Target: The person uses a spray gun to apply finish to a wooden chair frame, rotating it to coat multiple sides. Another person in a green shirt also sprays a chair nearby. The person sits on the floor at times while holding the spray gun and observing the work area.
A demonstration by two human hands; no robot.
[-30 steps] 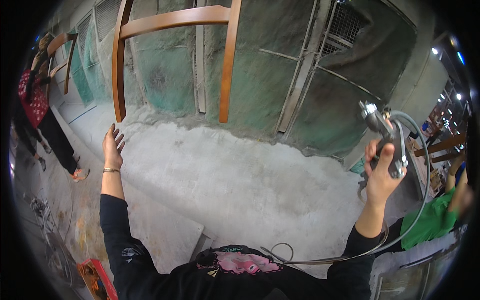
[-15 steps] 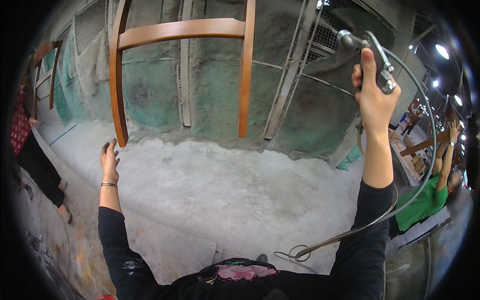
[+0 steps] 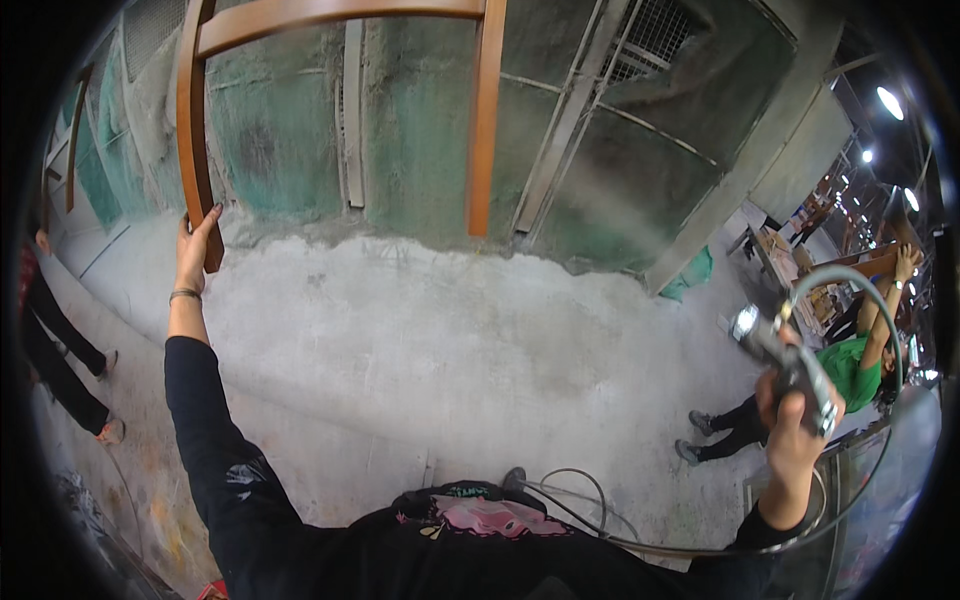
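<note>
Your left hand (image 3: 192,258) has its grip closed around the lower end of the left leg of a brown wooden chair frame (image 3: 262,20), thumb on the inner side. The frame stands ahead of you, its top running out of view. Your right hand (image 3: 793,430) wraps a spray gun (image 3: 785,360), well apart from the frame, a grey hose (image 3: 845,272) looping beside it. The right leg's end is free. Pale floor (image 3: 430,330) lies open between your arms, reaching to the greenish wall (image 3: 420,160).
</note>
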